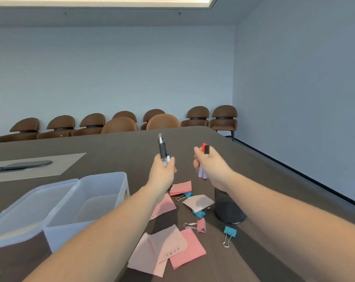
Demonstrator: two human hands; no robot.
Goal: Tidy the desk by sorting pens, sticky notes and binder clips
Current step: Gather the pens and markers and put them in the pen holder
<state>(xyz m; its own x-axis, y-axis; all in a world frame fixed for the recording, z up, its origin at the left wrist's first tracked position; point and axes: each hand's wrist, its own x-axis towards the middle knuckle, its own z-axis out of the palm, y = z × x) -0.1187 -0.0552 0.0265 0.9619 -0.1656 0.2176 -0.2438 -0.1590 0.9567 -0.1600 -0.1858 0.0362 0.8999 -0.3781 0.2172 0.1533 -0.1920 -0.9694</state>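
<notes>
My left hand [162,169] is raised above the dark table and grips a bundle of black pens [162,148] that point upward. My right hand [212,165] holds two markers [204,161], one with a red cap and one with a black cap, above the black mesh pen cup [228,208]. Pink and beige sticky notes [168,248] lie scattered in front of me. Among them lie a pink binder clip [201,224], a teal binder clip [229,231] and other teal clips [199,213].
A clear plastic box [103,192] with its lid [19,212] open beside it stands at my left. A beige mat with a dark flat device [28,164] lies further left. Brown chairs [119,124] line the far wall.
</notes>
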